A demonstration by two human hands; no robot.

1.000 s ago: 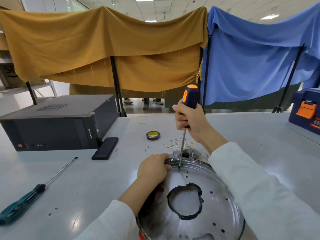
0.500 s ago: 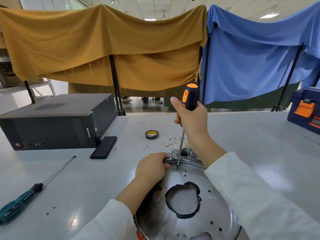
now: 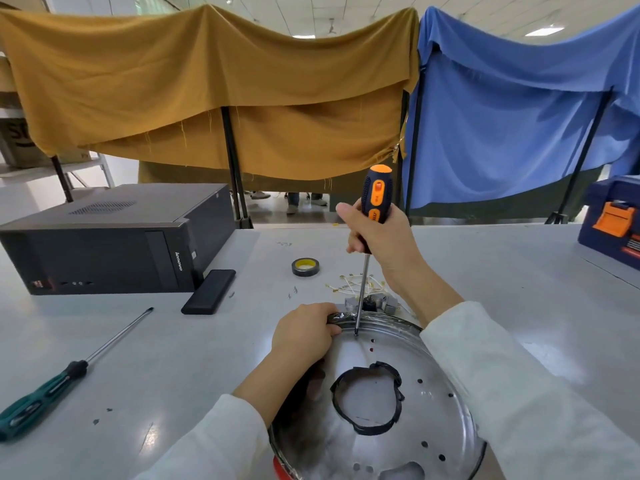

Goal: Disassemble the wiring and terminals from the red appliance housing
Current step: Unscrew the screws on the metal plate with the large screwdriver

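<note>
A round shiny metal plate (image 3: pixel 426 420) of the appliance lies at the near table edge, with a taped central hole (image 3: pixel 367 401) and a sliver of red housing (image 3: pixel 282 471) under it. My left hand (image 3: pixel 304 332) grips the plate's far-left rim. My right hand (image 3: pixel 381 237) holds an orange-and-black screwdriver (image 3: pixel 375 199) upright, its tip on the plate near the far rim. Just beyond the rim lie a grey terminal block (image 3: pixel 370 303) and thin pale wires (image 3: pixel 353 284).
A black computer case (image 3: pixel 104 244) stands at the left with a black slab (image 3: pixel 209 296) beside it. A green-handled screwdriver (image 3: pixel 52 389) lies at the near left. A roll of black tape (image 3: pixel 304 266) sits mid-table. A blue toolbox (image 3: pixel 613 220) is at the right.
My right hand has turned on the screwdriver handle, with the thumb now lifted off to the left. The tip stays at the same spot on the plate. My left hand keeps its grip.
</note>
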